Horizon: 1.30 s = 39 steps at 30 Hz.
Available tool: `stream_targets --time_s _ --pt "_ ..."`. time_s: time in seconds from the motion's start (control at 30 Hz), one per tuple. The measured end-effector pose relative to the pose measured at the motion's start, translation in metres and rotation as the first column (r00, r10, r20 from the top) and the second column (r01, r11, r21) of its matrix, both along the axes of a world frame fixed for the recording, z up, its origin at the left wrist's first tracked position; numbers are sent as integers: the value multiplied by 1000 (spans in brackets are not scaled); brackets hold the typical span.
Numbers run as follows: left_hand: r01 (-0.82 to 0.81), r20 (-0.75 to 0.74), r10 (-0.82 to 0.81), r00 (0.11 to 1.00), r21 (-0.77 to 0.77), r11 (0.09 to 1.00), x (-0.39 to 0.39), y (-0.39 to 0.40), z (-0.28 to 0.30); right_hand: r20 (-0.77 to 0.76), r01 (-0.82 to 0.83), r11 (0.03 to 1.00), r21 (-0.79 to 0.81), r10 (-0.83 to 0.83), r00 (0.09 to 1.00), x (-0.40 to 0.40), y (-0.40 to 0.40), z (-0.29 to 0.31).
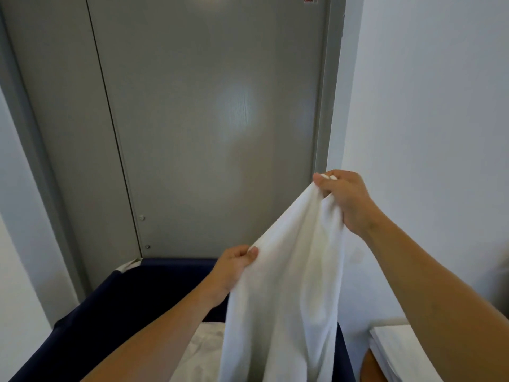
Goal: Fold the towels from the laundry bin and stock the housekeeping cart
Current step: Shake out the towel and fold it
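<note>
A: Towel [286, 285] unfolded: your left hand [234, 268] and right hand [344, 199] each pinch its top edge above the bin [115, 304].

B: Done yet?

A: Folded stack [399, 351] right; more wait in the bin.

**Hotel housekeeping corridor or service area**

A plain grey door [209, 128] in a grey frame, set between bare white walls [429, 106]. Below it stands a navy fabric laundry bin [110, 307] holding white linen, with folded white towels [396, 351] stacked at right.
</note>
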State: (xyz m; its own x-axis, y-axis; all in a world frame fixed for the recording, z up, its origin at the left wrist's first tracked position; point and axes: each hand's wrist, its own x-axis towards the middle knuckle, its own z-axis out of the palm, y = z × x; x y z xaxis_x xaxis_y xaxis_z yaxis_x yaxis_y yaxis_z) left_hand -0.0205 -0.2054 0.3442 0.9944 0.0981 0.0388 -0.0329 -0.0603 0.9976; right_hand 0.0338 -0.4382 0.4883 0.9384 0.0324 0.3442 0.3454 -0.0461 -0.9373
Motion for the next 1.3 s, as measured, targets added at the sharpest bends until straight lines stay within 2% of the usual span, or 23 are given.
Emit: stream_targets --time_s 0.03,0.1,0.17,0.2,0.23,0.33,0.47,0.6,0.7,0.87,1.03,1.13,1.23,1.3 --pt "-55 25 56 998 -21 998 3 3 4 31 41 996 -76 -39 999 2 -3 -3" --pt "-116 83 118 990 -26 993 9 9 18 69 88 941 -325 -69 995 6 -5 -13" --pt "-102 127 102 987 -7 995 10 9 35 64 53 797 -602 -17 998 6 -3 -24" --pt "-73 142 71 987 7 997 8 6 45 62 30 736 -677 17 998 5 0 -29" --pt "-35 162 30 986 30 999 7 1 53 62 4 726 -687 53 997 2 4 -33" --pt "49 239 -68 969 83 995 6 -19 75 18 -179 826 -535 223 975 -11 20 -36" --pt "110 269 -138 953 115 987 3 -34 91 -143 -442 779 -444 425 894 -23 24 -38" --pt "136 243 -159 957 106 985 1 -32 92 -253 -537 757 -372 474 844 -26 21 -42" --pt "143 237 -157 959 78 987 1 -30 83 -222 -479 809 -342 425 877 -26 26 -43" --pt "151 155 -151 976 10 989 -2 -24 57 -113 -255 899 -355 229 967 -25 35 -33" --pt "76 50 -77 996 29 997 -2 -3 29 -92 -114 991 -69 108 990 -11 20 -22" --pt "-3 31 3 1000 20 1000 -6 15 21 -98 -33 996 82 42 994 1 4 -15" --pt "-55 111 47 993 66 996 -5 25 29 -71 3 999 -33 -6 997 7 -3 -17" --pt "-92 174 74 982 97 991 -2 28 43 -69 -17 974 -227 1 998 8 -3 -24"
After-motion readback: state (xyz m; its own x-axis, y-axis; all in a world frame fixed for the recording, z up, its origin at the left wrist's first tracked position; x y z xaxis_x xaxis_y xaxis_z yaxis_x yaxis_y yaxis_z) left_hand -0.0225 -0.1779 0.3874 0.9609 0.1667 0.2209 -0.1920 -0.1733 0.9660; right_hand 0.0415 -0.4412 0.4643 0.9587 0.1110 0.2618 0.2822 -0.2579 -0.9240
